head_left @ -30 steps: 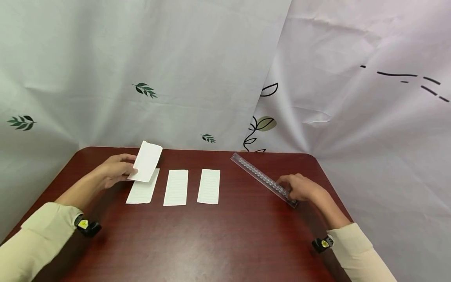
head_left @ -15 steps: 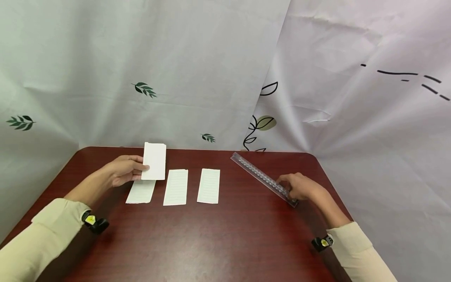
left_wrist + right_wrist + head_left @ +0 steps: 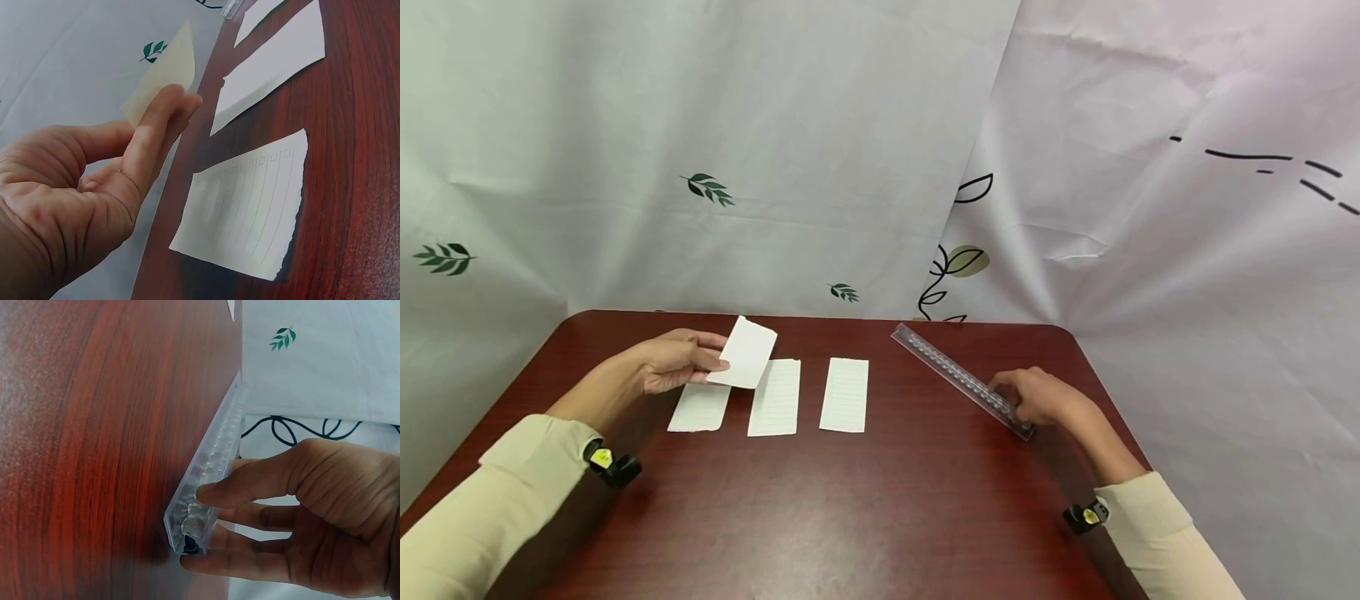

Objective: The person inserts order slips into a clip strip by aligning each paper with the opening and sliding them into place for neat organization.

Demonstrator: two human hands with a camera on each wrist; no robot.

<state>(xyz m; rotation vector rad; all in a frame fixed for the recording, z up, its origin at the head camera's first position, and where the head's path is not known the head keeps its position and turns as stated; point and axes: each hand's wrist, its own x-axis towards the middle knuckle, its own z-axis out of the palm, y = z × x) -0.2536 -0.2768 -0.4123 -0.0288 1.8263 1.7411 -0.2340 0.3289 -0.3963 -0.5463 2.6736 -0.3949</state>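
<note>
My left hand [image 3: 676, 360] pinches a small white slip of paper [image 3: 748, 353] by its lower left corner, thumb on top. The slip hangs tilted above the table, overlapping the upper parts of two lined paper slips in the head view: the left one [image 3: 698, 410] and the middle one [image 3: 775, 403]. A third lined slip [image 3: 845, 396] lies to their right. In the left wrist view, one lined slip [image 3: 244, 206] shows a column of small boxes and a rough edge. My right hand [image 3: 1036, 397] grips the near end of a long clear plastic strip with a bumpy ridge [image 3: 947, 372].
The dark red wooden table [image 3: 865, 517] has rounded back corners. Behind it hangs a pale cloth [image 3: 820, 150] printed with leaves, meeting the table's back edge. The strip lies diagonally, its far end near that edge.
My left hand has moved to the right with the paper slip, from above the left lined slip to partly over the middle one. The right hand and the strip have stayed put.
</note>
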